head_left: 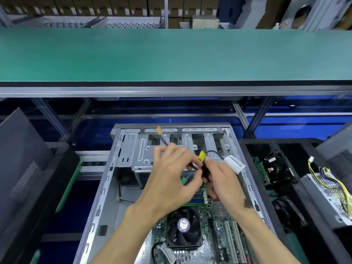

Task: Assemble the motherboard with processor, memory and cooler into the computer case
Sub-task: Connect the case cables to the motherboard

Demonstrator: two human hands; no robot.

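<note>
Green board [219,242] already down in the case [106,189], nearest the camera, black cooler [183,227] with its purple sticker seated on top, so processor presumably underneath, can't see it. Memory [195,200] slotted just behind the fan, count unclear, half hidden by the wrists. Two white slots to the right of the fan, bare.

Above that, both hands busy with cabling. Left hand [175,174], fingers [196,177] curled, pinching a black cable [164,141] with an orange plug [159,130] poking up. Right hand [223,180], fingers closed round another black lead, yellow plug [202,156] sticking out the top, white tag [234,163] hanging off it just right. So two plugs, one tag, neither plugged in.

Reckon: big parts done, wiring left. No sign of a power supply mounted in the case; can't tell about screws.

Further back, drive cage [141,155] at the far end of the case. Off to the right, a second board with cooler [274,168] in a black tray, plus a silver power supply [327,199] with yellow wires. Beyond it all, green counter [171,58].
</note>
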